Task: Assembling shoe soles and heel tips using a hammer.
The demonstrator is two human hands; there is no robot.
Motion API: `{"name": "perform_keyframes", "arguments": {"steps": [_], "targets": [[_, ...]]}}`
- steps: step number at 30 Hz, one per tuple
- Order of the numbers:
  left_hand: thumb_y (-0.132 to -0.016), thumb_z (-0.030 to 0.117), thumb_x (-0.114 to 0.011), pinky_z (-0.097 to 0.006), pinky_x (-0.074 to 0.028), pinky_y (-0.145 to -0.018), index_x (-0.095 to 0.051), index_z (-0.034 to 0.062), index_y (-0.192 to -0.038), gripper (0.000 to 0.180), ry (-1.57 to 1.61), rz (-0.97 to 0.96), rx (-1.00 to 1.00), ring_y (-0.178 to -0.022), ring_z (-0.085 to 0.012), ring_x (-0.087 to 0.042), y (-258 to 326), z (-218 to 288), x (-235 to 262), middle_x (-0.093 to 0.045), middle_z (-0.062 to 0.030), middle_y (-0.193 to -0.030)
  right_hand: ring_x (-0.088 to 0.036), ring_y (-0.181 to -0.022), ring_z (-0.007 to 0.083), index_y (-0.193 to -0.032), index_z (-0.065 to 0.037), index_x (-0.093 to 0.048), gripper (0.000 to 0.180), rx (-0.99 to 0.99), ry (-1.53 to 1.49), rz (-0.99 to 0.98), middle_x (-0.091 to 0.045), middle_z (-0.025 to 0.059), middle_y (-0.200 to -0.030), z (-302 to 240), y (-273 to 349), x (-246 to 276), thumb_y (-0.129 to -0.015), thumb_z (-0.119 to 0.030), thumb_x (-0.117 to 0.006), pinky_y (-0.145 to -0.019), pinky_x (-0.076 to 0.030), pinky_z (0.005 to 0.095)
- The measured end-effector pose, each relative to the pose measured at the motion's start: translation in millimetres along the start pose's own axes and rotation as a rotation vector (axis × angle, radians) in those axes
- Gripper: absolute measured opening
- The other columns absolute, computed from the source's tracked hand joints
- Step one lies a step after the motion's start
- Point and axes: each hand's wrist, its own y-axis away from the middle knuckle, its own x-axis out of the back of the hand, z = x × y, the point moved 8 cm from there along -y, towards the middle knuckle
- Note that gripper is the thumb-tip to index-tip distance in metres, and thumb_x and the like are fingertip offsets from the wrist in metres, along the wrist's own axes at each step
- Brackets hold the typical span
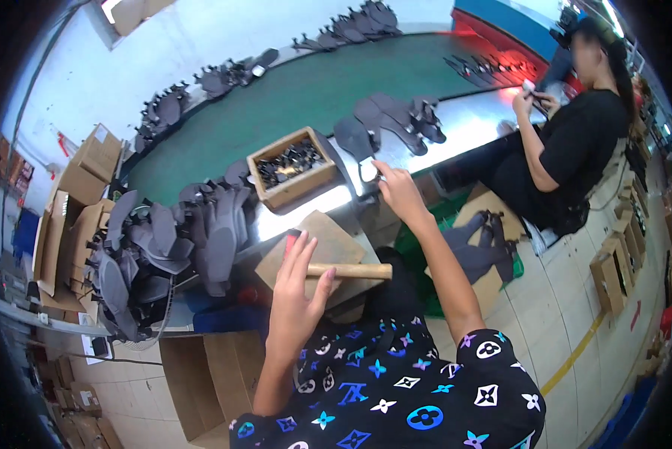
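My left hand (297,288) is over a hammer (358,271) with a pale wooden handle and a red part by my fingertips. Its fingers are stretched out, and the thumb lies across the handle apart from them. The hammer is above a tan square board (325,238). My right hand (401,193) reaches forward to the metal table edge, its fingertips bent together at a small white round piece (368,170). This piece is by the end of a grey sandal sole (352,139); what the fingers grip cannot be made out.
A wooden box (295,191) of small dark parts stands by the green belt (276,112). Grey sandals (153,239) are piled at left, and more line the belt's far edge. A co-worker (575,135) sits at right. Below are a cardboard carton (216,374) and a green crate (517,271).
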Motion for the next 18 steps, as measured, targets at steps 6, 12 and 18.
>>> {"name": "perform_keyframes", "arguments": {"steps": [6, 12, 18], "targets": [[-0.087, 0.010, -0.072, -0.046, -0.033, -0.116, -0.047, -0.0016, -0.142, 0.061, -0.232, 0.187, -0.117, -0.141, -0.0389, -0.040, -13.5, -10.5, 31.4, -0.045, -0.0215, -0.150, -0.063, -0.077, 0.0092, -0.114, 0.001, -0.061, 0.019, -0.075, -0.613, 0.314, -0.067, 0.0053, -0.085, -57.4, -37.3, 63.1, -0.099, -0.010, -0.059, -0.070, -0.050, 0.0236], [-0.078, 0.006, -0.074, -0.058, -0.025, -0.116, -0.045, -0.0011, -0.139, 0.068, -0.211, 0.349, -0.365, -0.144, -0.0406, -0.034, -44.8, 16.3, 69.1, -0.048, -0.0213, -0.146, -0.071, -0.087, 0.0205, -0.111, -0.004, -0.068, 0.024, 0.487, -0.558, -0.144, -0.071, 0.0126, -0.100, -235.5, 1.9, 96.3, -0.087, 0.001, -0.069, -0.078, -0.055, 0.0314], [-0.089, -0.006, -0.067, -0.033, -0.058, -0.082, -0.033, 0.0060, -0.143, 0.066, 0.481, 0.300, -0.150, -0.095, -0.0219, -0.071, -7.6, -10.8, 102.9, -0.065, -0.0197, -0.118, -0.040, -0.135, 0.0392, -0.155, -0.003, -0.005, 0.125, 0.297, -0.138, -0.178, -0.011, 0.0263, -0.158, -175.2, 61.5, 0.4, -0.069, -0.044, -0.086, -0.102, -0.046, 0.0449]]}}
